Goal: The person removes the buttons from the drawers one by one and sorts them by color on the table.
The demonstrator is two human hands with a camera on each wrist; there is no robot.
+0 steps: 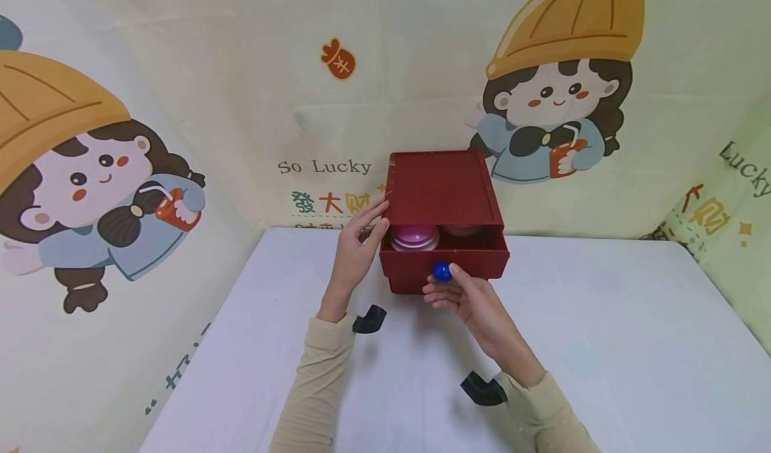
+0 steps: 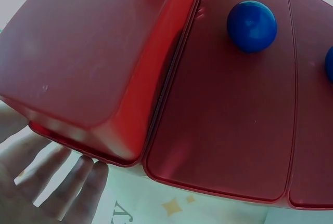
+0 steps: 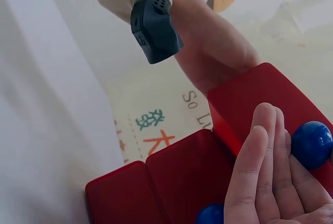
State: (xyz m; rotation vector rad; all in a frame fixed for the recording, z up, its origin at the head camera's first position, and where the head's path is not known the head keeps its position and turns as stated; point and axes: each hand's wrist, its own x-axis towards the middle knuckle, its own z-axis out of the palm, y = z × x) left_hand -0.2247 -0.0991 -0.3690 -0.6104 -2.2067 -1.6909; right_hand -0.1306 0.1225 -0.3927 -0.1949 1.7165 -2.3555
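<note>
A red drawer cabinet (image 1: 442, 189) stands against the backdrop, its top drawer (image 1: 408, 263) pulled partway out. Inside that drawer sit a jar with a pink-purple lid (image 1: 414, 235) and, to its right, a dim round thing (image 1: 462, 230), mostly shaded. My right hand (image 1: 478, 306) pinches the drawer's blue knob (image 3: 312, 145) between thumb and fingers, the other fingers stretched out below it. Against the cabinet's left side rests my left hand (image 1: 357, 252), its fingers (image 2: 62, 182) extended along the edge. Lower drawer fronts (image 2: 229, 104) with blue knobs show in the left wrist view.
The cabinet stands on a white-covered table (image 1: 602, 332), near its back edge. Behind it hangs a printed cloth backdrop (image 1: 421, 58) with cartoon figures. Black wrist cameras (image 1: 484, 389) stick out from both beige sleeves.
</note>
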